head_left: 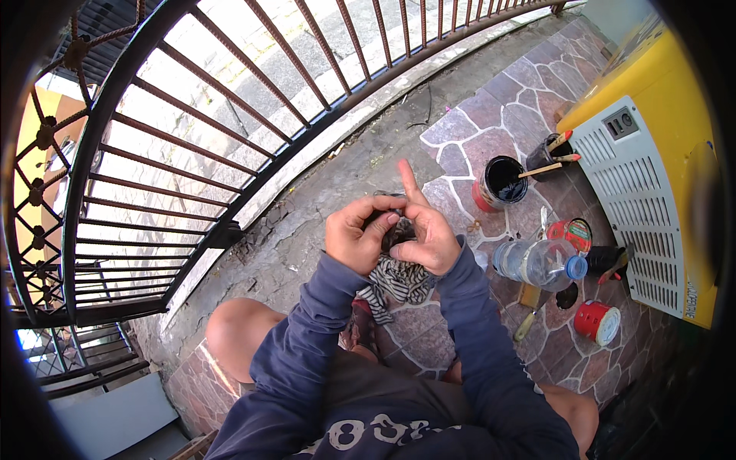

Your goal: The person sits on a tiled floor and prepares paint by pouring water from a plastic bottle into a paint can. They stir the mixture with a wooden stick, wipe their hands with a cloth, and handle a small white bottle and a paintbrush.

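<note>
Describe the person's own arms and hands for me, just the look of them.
Both arms wear long, creased, dark blue-grey sleeves; the left sleeve and right sleeve reach about to the wrists. The left hand and right hand are gloveless, with the fingers uncovered.

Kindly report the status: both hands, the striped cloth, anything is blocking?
Left hand pinching striped cloth. Right hand close beside, index finger extended. Cloth bunched below both hands. Plastic bottle and open can off right, not blocking.
</note>
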A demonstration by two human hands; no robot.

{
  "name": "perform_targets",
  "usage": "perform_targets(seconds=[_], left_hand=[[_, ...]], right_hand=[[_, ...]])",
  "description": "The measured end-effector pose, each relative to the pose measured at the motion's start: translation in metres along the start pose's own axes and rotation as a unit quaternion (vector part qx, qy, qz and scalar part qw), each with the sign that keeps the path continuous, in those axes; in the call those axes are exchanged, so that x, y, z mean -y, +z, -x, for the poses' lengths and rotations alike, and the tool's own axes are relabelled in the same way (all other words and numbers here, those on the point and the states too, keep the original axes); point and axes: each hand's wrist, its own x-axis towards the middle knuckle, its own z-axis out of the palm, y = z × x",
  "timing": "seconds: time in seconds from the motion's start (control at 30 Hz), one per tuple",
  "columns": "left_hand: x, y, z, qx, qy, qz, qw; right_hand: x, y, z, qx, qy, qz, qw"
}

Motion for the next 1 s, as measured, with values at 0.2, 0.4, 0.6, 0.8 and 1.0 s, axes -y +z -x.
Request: perform_targets(seconds=[0.2,0.4,0.6,0.8,1.0], left_hand=[[0.004,0.004,0.002,-0.057,0.100,-0.128,0.985],[0.009,-0.001,0.001,0.003,0.088,-0.028,0.996],[0.005,0.009,0.006,-0.089,-0.002,0.015,0.996],[-0.015,-0.004,0.003,-0.138,-0.011,0.022,0.990],[-0.023,-0.024,0.009,-0.093,-0.033,0.147,0.984]], right_hand=[[0.000,0.011,-0.001,-0.012,0.141,-0.594,0.792],[0.012,0.011,-0.007,-0.071,0.223,-0.566,0.791],[-0.009,0.033,-0.010,-0.128,0.152,-0.265,0.944],[-0.012,0.050,-0.014,-0.085,0.175,-0.332,0.923],[0.013,0.054,-0.011,0.000,0.028,-0.091,0.995]])
